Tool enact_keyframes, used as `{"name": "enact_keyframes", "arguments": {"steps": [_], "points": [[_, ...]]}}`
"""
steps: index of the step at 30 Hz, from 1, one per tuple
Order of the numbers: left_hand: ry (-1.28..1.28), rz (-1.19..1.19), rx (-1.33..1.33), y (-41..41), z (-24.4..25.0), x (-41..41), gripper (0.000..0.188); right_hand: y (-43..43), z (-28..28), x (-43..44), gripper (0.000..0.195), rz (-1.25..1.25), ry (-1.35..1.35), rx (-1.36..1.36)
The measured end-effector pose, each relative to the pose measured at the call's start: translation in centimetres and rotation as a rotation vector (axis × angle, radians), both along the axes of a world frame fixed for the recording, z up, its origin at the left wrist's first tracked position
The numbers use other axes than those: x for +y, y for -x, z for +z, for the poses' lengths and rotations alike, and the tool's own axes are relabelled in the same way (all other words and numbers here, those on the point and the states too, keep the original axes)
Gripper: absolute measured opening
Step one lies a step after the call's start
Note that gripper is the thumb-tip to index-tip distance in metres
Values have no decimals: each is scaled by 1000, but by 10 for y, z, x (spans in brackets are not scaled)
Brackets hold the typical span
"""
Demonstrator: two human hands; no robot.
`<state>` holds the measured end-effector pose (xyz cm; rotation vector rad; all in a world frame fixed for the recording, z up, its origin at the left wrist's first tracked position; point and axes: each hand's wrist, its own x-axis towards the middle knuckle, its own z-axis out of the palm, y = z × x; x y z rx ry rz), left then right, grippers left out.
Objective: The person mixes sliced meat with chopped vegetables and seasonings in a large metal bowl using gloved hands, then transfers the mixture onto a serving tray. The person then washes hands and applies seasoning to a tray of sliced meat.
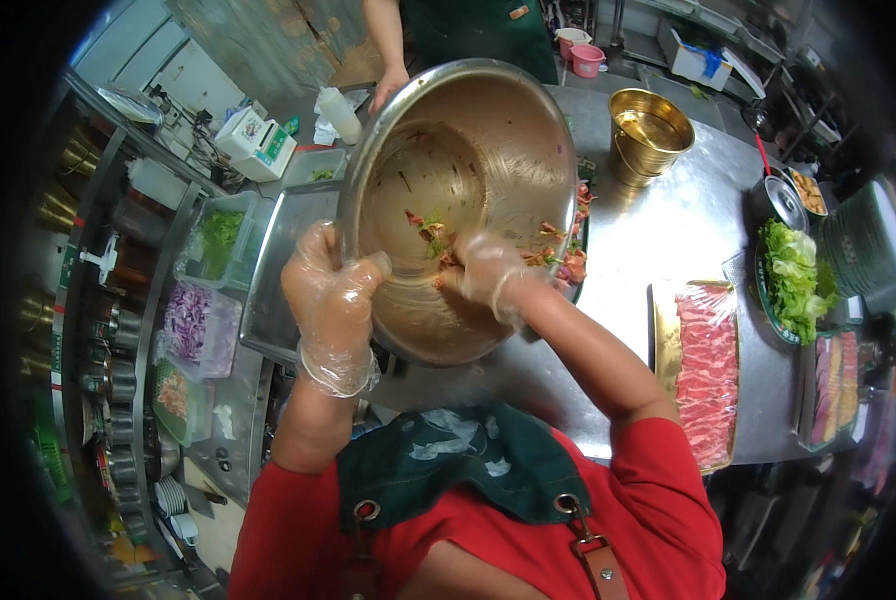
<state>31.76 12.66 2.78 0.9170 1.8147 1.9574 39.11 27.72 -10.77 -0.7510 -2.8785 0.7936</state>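
A large stainless steel mixing bowl [523, 127] is tilted up on its side, its inside smeared with sauce. My left hand [333, 289], in a clear plastic glove, grips the bowl's left rim. Inside the bowl, my gloved right hand [485, 274] is blurred, with its fingers at a small clump of sauced meat with green herbs [433, 236]; whether they are closed on it cannot be told. More coated meat pieces [574, 264] lie at the bowl's right rim, on a green-edged plate mostly hidden behind the bowl.
A co-worker's hand [390, 86] is near the bowl's far rim. Right: a brass-coloured bucket [643, 154], a gold tray of sliced raw meat [707, 367] and lettuce [789, 277]. Left: a steel tray [268, 300], tubs of chopped greens [221, 234] and shredded purple cabbage [188, 319].
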Motion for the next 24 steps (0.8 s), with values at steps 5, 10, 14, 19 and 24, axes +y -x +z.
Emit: {"name": "enact_keyframes", "arguments": {"steps": [5,10,14,19,24], "points": [[-11,42,-52,6,-13,-7,19,-8,24,-9,45,-31,209,363],[-20,0,-3,4,-10,-1,18,0,6,-18,39,156,-103,239],[-42,36,-25,5,-9,-4,18,-4,2,-28,37,103,49,217],[-38,26,-9,-1,-2,-4,17,12,11,-49,28,235,-139,184],[13,36,30,7,-11,-13,18,-11,-24,-4,17,106,-520,-127]]}}
